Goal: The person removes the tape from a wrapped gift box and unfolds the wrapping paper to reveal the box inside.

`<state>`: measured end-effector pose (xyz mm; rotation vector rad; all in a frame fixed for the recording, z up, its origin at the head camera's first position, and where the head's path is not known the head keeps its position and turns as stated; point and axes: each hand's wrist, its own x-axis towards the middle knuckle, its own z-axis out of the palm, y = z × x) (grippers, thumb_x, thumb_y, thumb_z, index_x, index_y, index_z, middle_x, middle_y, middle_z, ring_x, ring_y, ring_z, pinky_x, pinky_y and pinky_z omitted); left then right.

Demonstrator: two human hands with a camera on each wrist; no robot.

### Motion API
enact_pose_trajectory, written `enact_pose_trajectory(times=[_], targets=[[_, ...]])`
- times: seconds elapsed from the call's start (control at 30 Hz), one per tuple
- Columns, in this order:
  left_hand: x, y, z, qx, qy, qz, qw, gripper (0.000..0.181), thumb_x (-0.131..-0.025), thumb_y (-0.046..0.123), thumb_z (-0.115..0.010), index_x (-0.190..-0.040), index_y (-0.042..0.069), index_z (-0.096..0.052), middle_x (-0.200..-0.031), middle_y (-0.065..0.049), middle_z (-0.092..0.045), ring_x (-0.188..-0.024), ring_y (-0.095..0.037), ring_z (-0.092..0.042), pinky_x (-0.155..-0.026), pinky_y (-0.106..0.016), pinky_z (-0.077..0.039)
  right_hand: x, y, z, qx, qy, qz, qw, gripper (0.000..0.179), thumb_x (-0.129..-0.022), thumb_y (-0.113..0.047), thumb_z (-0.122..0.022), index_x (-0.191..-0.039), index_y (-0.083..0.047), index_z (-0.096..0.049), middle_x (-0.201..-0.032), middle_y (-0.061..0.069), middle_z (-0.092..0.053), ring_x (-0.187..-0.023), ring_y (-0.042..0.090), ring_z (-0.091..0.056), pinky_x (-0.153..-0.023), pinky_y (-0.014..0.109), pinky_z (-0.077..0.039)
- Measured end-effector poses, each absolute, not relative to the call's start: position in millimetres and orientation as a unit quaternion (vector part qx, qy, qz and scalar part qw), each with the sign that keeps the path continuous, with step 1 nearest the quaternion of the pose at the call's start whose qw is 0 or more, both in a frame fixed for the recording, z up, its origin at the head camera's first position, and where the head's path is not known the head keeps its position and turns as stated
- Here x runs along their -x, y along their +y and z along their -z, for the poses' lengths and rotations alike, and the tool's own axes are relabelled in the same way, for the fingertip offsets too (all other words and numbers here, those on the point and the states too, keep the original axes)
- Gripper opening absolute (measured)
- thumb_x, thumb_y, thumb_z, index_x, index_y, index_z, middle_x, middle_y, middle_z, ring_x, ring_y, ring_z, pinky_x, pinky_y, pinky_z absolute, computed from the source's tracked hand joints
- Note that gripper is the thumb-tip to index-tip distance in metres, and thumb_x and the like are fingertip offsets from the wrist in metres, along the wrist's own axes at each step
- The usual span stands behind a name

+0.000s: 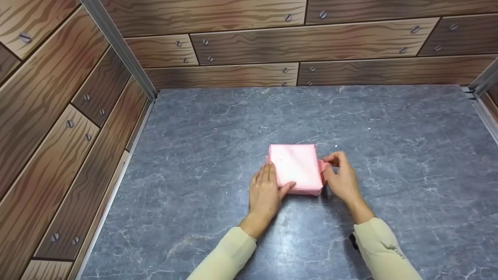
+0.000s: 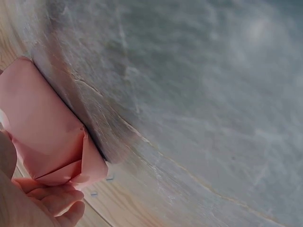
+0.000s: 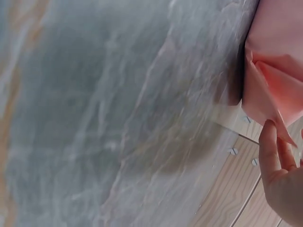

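Observation:
A square box wrapped in pink paper (image 1: 294, 167) lies on the grey table. My left hand (image 1: 265, 190) rests against its left side, fingers fairly straight along that side and thumb at the front edge. In the left wrist view, the left fingers (image 2: 57, 201) press at the folded end of the pink package (image 2: 42, 123). On the other side, my right hand (image 1: 342, 177) pinches a loose paper flap (image 1: 323, 166) that sticks out from the box. The right wrist view shows this flap (image 3: 270, 94) coming to a point between thumb and fingers, with an open fold beside it.
The grey marbled tabletop (image 1: 194, 155) spreads around the box. Wood-patterned panels (image 1: 249, 42) stand at the back, with more panels (image 1: 58, 128) on the left. Metal rails (image 1: 120, 50) run along the corners. Tiny white specks (image 1: 336, 146) lie beyond the right hand.

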<state>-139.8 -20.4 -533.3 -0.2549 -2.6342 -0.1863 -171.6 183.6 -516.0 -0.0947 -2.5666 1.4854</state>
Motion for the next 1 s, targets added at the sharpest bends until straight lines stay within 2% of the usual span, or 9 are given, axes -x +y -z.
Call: enact_pose_trajectory(times=[0.2, 0.43, 0.53, 0.7, 0.8, 0.9, 1.0], targets=[[139.4, -20.2, 533.0, 0.089, -0.966, 0.063, 0.235, 0.081, -0.082, 0.067, -0.055, -0.127, 0.000, -0.060, -0.125, -0.012, -0.067, -0.114, -0.023, -0.065, -0.097, -0.035, -0.050, 171.6, 192.8, 516.4, 0.069, -0.863, -0.487, 0.114, 0.024, -0.088, 0.003, -0.052, -0.112, 0.002, -0.052, -0.114, 0.021, -0.064, -0.112, 0.034, -0.059, -0.092, 0.043, -0.046], [139.2, -20.9, 532.7, 0.089, -0.964, 0.066, 0.242, 0.080, -0.082, 0.067, -0.056, -0.126, 0.000, -0.061, -0.122, -0.012, -0.068, -0.113, -0.023, -0.066, -0.097, -0.035, -0.050, 169.3, 198.6, 518.3, 0.084, -0.869, -0.465, 0.148, 0.029, -0.087, -0.003, -0.062, -0.116, 0.001, -0.060, -0.122, 0.023, -0.062, -0.119, 0.038, -0.055, -0.102, 0.049, -0.040], [139.3, -20.8, 533.1, 0.091, -0.963, 0.067, 0.244, 0.080, -0.082, 0.067, -0.056, -0.126, 0.000, -0.061, -0.121, -0.012, -0.068, -0.112, -0.023, -0.066, -0.097, -0.035, -0.050, 169.0, 200.4, 519.3, 0.090, -0.872, -0.450, 0.172, 0.033, -0.087, -0.008, -0.065, -0.119, -0.001, -0.062, -0.126, 0.023, -0.061, -0.125, 0.040, -0.051, -0.107, 0.054, -0.035], [139.6, -20.2, 533.2, 0.093, -0.962, 0.072, 0.246, 0.081, -0.082, 0.067, -0.056, -0.126, -0.001, -0.060, -0.121, -0.012, -0.068, -0.112, -0.023, -0.066, -0.096, -0.036, -0.050, 166.2, 200.0, 518.9, 0.095, -0.877, -0.427, 0.197, 0.044, -0.088, -0.011, -0.066, -0.129, 0.000, -0.058, -0.141, 0.026, -0.050, -0.141, 0.044, -0.033, -0.113, 0.067, -0.018], [139.4, -20.0, 532.7, 0.091, -0.963, 0.070, 0.243, 0.081, -0.082, 0.067, -0.056, -0.126, 0.000, -0.060, -0.122, -0.012, -0.068, -0.113, -0.022, -0.065, -0.096, -0.035, -0.050, 162.3, 193.4, 519.2, 0.068, -0.885, -0.425, 0.181, 0.055, -0.088, -0.013, -0.065, -0.138, 0.001, -0.049, -0.150, 0.028, -0.036, -0.145, 0.046, -0.022, -0.116, 0.066, -0.013], [139.4, -19.6, 532.5, 0.089, -0.965, 0.063, 0.239, 0.081, -0.082, 0.067, -0.056, -0.127, 0.000, -0.060, -0.123, -0.012, -0.068, -0.114, -0.022, -0.065, -0.097, -0.035, -0.050, 157.9, 183.3, 521.1, 0.030, -0.894, -0.425, 0.139, 0.063, -0.090, -0.020, -0.064, -0.145, 0.000, -0.041, -0.155, 0.027, -0.026, -0.146, 0.046, -0.017, -0.118, 0.062, -0.013], [139.2, -21.4, 532.6, 0.089, -0.965, 0.062, 0.239, 0.081, -0.082, 0.068, -0.055, -0.127, 0.001, -0.060, -0.124, -0.011, -0.068, -0.114, -0.022, -0.065, -0.097, -0.035, -0.050, 153.2, 170.7, 523.8, 0.013, -0.898, -0.429, 0.094, 0.069, -0.094, -0.029, -0.060, -0.150, -0.001, -0.031, -0.157, 0.024, -0.024, -0.147, 0.043, -0.019, -0.119, 0.058, -0.016]])
